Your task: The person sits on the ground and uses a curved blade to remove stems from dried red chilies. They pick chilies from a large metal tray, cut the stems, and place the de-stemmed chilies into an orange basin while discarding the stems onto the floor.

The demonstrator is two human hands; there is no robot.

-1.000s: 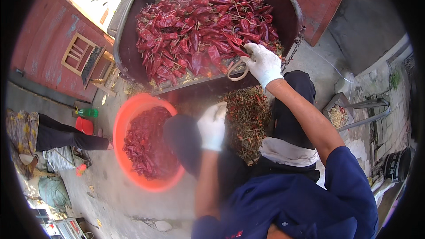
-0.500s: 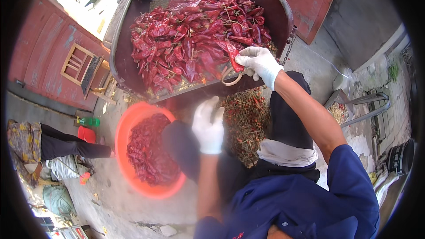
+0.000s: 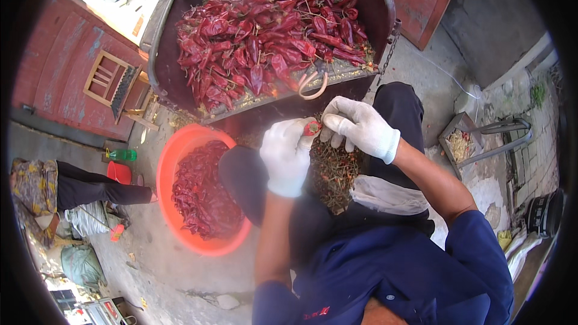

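Note:
A red dried chili pepper (image 3: 312, 127) is in my gloved left hand (image 3: 284, 155), its stem end poking out past the thumb and fingers. Right at that end, the thumb and forefinger of my gloved right hand (image 3: 360, 127) are pinched together; whatever lies between them is too small to make out. Beyond both hands, a heap of red dried chili peppers (image 3: 265, 42) fills a dark metal cart bed (image 3: 382, 9). Below my hands, between my knees, lies a pile of cut stems and bits (image 3: 334, 174).
An orange plastic tub (image 3: 165, 204) of red peppers stands by my left knee. Tan looped handles (image 3: 313, 86) rest at the cart's near edge. A chain (image 3: 388, 54) hangs at its right corner. A metal scoop-like pan (image 3: 460, 144) lies right; another person's legs (image 3: 102, 189) show left.
My right hand has come back from the cart's edge toward my left hand. The pepper it held is now in my left hand, which has closed and moved slightly up.

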